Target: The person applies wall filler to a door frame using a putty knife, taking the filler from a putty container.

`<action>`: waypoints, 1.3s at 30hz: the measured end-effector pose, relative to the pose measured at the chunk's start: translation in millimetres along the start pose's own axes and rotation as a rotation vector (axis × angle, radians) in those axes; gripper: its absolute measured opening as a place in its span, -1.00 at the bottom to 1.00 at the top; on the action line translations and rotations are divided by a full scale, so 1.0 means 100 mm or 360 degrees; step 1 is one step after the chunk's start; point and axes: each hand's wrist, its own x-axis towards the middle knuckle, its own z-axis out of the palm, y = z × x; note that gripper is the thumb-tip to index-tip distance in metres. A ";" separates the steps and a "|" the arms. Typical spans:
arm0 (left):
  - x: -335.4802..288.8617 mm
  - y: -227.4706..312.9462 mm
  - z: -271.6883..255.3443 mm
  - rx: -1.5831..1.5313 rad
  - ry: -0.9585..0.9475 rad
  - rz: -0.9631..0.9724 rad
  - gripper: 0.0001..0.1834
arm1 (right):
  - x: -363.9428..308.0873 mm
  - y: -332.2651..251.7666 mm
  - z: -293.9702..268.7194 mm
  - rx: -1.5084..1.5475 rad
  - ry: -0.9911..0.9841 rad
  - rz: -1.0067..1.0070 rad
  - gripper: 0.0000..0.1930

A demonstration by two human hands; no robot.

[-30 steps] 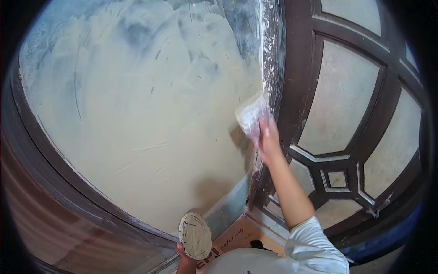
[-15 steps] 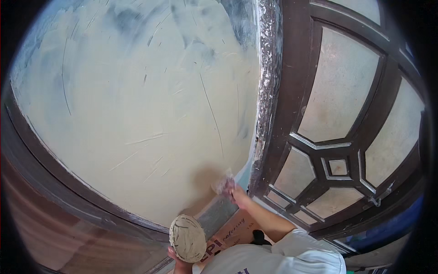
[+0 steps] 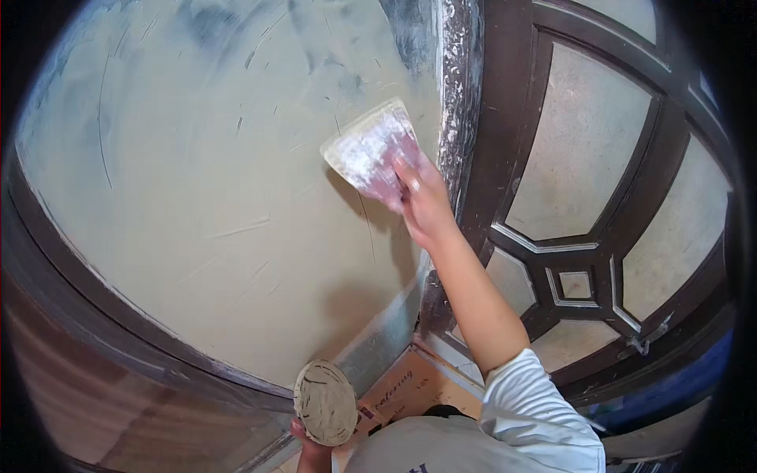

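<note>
My right hand (image 3: 424, 197) is closed round a wide, flat putty scraper (image 3: 372, 151), pinkish and smeared with white. Its broad edge points up and left, at the upper right part of a wall (image 3: 189, 189) coated in cream-coloured putty over blue-grey. Thin dark lines and raised ridges run across the coating. Low in the view, my left hand (image 3: 311, 451) grips a round container (image 3: 325, 404) from below and the side. Cream putty with dark streaks fills the container's top. Most of the left fingers are hidden behind it.
A dark wooden door with pale panels (image 3: 583, 142) stands to the right, beside a paint-flecked post (image 3: 453, 102) bordering the wall. Dark wooden trim (image 3: 118, 315) curves along the wall's lower left. Printed brown cardboard (image 3: 394, 390) lies on the floor below.
My right hand has risen from the wall's lower right corner to its upper right part, carrying the scraper. My left hand with the container has barely moved.
</note>
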 end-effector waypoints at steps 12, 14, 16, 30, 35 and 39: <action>-0.17 -0.26 0.39 -0.0142 0.0166 0.0309 0.13 | -1.60 1.92 -1.64 -0.0178 0.0369 0.1084 -0.71; -0.18 -0.32 0.42 -0.0125 0.0176 0.0295 0.14 | -1.58 1.86 -1.78 -0.0025 0.0440 0.1043 -0.73; -0.13 -0.36 0.54 -0.0131 0.0146 0.0299 0.14 | -1.37 1.66 -1.75 0.0113 0.0473 0.0846 -0.73; -0.15 -0.78 1.08 -0.0296 0.0231 0.0233 0.21 | -0.57 1.99 -2.09 -0.0631 0.0238 0.0741 -0.66; -0.29 -0.88 1.14 -0.0366 0.0387 0.0203 0.19 | -1.87 2.58 -2.52 -0.0484 0.0235 0.1473 -0.67; -0.20 -0.80 1.20 -0.0242 0.0494 0.0152 0.13 | -2.38 2.67 -2.86 -0.0543 0.0262 0.1697 -0.69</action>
